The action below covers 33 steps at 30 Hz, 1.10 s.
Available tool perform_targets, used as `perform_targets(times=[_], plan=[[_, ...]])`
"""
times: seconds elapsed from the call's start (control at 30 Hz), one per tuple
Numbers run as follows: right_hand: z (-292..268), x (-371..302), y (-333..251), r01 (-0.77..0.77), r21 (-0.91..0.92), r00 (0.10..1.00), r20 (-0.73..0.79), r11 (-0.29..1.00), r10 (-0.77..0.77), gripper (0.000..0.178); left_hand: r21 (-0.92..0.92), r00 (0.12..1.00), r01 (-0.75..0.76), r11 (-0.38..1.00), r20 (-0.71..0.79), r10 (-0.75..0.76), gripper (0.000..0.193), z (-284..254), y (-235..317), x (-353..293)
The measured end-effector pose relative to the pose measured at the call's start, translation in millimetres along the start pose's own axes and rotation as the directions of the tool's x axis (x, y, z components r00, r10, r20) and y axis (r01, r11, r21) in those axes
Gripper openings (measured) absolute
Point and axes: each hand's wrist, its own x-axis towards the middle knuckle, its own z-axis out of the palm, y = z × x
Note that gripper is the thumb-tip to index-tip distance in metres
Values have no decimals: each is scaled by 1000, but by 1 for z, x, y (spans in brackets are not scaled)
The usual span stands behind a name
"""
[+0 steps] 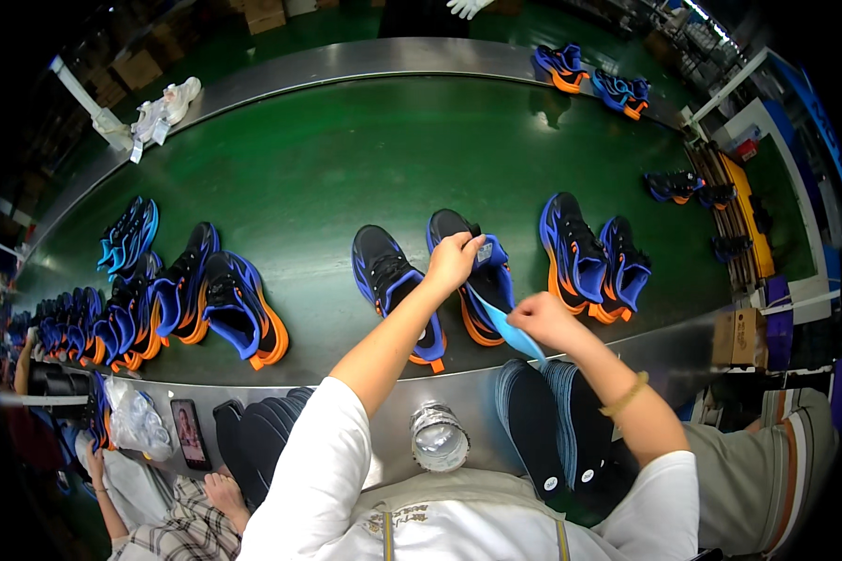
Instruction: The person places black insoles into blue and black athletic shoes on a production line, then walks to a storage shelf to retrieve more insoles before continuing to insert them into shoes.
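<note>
My left hand [454, 262] pinches the tongue of a black, blue and orange sneaker [499, 279] that lies on the green belt, toe pointing away. Closed on a light-blue insole [513, 335] is my right hand [543, 323]. The insole slants from the shoe's opening back toward me; whether its tip is inside the shoe is hard to see. A matching sneaker [380, 254] sits just to the left, partly hidden by my left forearm. Below my right forearm are two stacks of black-topped insoles, a left stack [530, 421] and a right stack [585, 425].
Sneakers stand to the right [571, 248] and left [239, 304] on the green belt [299, 159]. A clear jar [439, 438], dark insoles [267, 435] and a phone [190, 435] lie on the metal edge. Co-workers sit on both sides. White shoes [166, 110] rest on the far ledge.
</note>
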Motion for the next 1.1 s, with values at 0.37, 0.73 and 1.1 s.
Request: perform_targets(times=[0.37,0.73,1.1], plan=[[44,27,-17,-103,-624,989,-147,775,14,32,-19,999,14,1000,49,-13,35,-3,-6,3],[68,74,17,138,-664,983,0,735,-184,16,-7,996,-81,997,-21,81,37,-5,-19,0],[70,92,24,112,-792,989,147,600,10,23,-35,996,-82,996,-25,81,38,-2,-21,-2]])
